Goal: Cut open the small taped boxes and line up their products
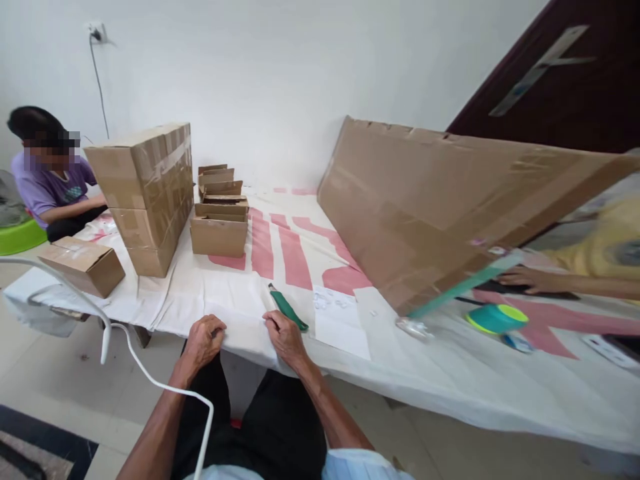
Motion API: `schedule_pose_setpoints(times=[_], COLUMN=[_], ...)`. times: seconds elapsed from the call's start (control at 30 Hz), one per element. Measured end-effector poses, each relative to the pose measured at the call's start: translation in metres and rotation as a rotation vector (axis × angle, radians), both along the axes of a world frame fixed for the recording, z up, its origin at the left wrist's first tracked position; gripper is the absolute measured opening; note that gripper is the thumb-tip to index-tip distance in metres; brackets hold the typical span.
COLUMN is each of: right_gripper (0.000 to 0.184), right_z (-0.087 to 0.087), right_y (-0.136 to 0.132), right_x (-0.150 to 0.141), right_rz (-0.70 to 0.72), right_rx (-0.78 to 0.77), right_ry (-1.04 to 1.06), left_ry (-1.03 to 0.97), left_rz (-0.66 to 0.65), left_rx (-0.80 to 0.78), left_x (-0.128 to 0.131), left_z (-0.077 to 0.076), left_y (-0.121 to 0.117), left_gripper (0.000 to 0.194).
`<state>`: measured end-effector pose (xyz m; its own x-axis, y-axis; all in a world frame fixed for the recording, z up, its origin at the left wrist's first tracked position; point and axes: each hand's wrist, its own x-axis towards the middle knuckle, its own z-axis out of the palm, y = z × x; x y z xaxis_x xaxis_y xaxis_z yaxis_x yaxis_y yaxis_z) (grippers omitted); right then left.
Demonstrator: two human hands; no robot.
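Observation:
My left hand [204, 340] rests at the near edge of the white cloth-covered table [210, 300], fingers curled and pinching the cloth edge. My right hand [285, 337] lies beside it with curled fingers, also pinching the cloth edge. A green-handled cutter [287, 308] lies on the cloth just past my right hand, touching or nearly touching the fingertips. A white sheet of paper [343, 320] lies to the right of the cutter.
A tall taped carton stack [150, 193] and small open boxes [220, 227] stand at the back left; one small box [85, 265] lies at the left end. A person's hand [523, 279] holds a large flat cardboard sheet [440, 207]. Green tape roll [497, 318]. White cable [150, 380]. Another person sits far left.

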<state>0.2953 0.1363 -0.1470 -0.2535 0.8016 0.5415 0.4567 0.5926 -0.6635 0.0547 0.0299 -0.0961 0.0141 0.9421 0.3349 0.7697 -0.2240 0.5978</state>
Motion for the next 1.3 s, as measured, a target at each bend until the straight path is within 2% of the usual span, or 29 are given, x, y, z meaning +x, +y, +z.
schedule_pose_setpoints(times=[0.27,0.4,0.73,0.9,1.0,1.1,1.17,1.23,1.3], right_gripper=[0.023,0.024,0.024,0.023,0.023,0.023,0.023,0.024,0.024], right_z=[-0.011,-0.014,-0.016,-0.016,-0.016,-0.015,-0.013,-0.013,-0.012], right_y=[-0.002,-0.003,-0.002,-0.002,-0.002,-0.002,-0.001,-0.001,-0.001], right_x=[0.005,0.006,0.004,0.004,0.004,0.003,0.002,0.002,0.001], right_rz=[0.001,0.004,-0.013,-0.009,-0.006,0.007,0.013,0.009,0.001], right_rx=[-0.028,-0.021,-0.028,-0.028,-0.017,0.002,0.011,0.016,0.016], right_ry=[-0.027,-0.029,-0.026,-0.024,-0.030,-0.040,-0.046,-0.047,-0.045], left_ry=[0.006,0.032,0.170,0.254,0.290,0.323,0.331,0.344,0.383], left_rz=[0.064,0.141,0.477,0.536,0.626,0.855,0.963,0.979,0.923], left_rx=[-0.032,-0.008,0.077,0.099,0.138,0.201,0.196,0.141,0.091], left_x=[-0.009,-0.020,-0.087,-0.112,-0.142,-0.188,-0.220,-0.246,-0.263], left_z=[0.000,0.000,0.001,0.001,0.019,0.056,0.083,0.104,0.116], left_y=[-0.005,-0.010,-0.038,-0.052,-0.053,-0.046,-0.037,-0.028,-0.022], left_gripper=[0.029,0.028,0.018,0.021,0.031,0.055,0.074,0.077,0.068])
